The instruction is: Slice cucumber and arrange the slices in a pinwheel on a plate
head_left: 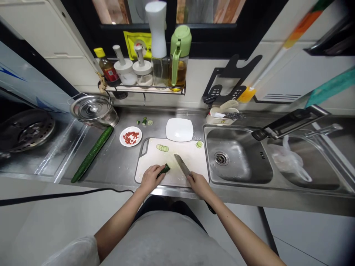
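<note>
On the white cutting board, my left hand is closed over a short piece of cucumber, whose cut end points right. My right hand grips a kitchen knife with its blade angled up and left, a little apart from the cucumber. Several thin cucumber slices lie overlapped near the board's upper left. A few more slices are stacked at its upper right corner. Behind the board sits a white rectangular dish.
A whole cucumber lies left, near a small plate of chopped red pieces. Cucumber scraps rest behind. A lidded steel pot stands back left. The double sink borders the board's right. A condiment rack hangs above.
</note>
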The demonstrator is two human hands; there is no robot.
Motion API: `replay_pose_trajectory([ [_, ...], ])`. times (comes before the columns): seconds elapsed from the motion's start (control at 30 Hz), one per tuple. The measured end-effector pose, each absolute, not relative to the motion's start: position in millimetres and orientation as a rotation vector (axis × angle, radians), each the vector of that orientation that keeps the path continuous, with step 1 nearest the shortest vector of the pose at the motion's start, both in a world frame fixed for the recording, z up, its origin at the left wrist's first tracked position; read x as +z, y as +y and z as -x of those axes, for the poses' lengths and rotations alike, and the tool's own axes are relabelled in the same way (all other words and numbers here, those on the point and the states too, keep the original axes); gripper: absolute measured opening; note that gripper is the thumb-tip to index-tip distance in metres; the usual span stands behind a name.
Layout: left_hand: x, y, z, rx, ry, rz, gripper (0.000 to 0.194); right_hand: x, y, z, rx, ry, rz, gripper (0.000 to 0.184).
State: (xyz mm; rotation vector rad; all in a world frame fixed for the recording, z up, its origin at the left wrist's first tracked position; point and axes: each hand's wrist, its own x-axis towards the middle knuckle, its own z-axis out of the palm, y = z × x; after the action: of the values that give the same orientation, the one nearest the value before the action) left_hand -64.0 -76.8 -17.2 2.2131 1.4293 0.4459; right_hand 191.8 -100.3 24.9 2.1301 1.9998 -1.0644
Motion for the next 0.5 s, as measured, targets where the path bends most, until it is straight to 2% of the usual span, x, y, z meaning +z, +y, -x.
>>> replay_pose_trajectory([
  [0.5,-15.3,-71.9,62.0,0.433,1.429,-2.234,0.036,27.7,-99.7,-189.4,-1.052,2.015,-2.105,0.022],
])
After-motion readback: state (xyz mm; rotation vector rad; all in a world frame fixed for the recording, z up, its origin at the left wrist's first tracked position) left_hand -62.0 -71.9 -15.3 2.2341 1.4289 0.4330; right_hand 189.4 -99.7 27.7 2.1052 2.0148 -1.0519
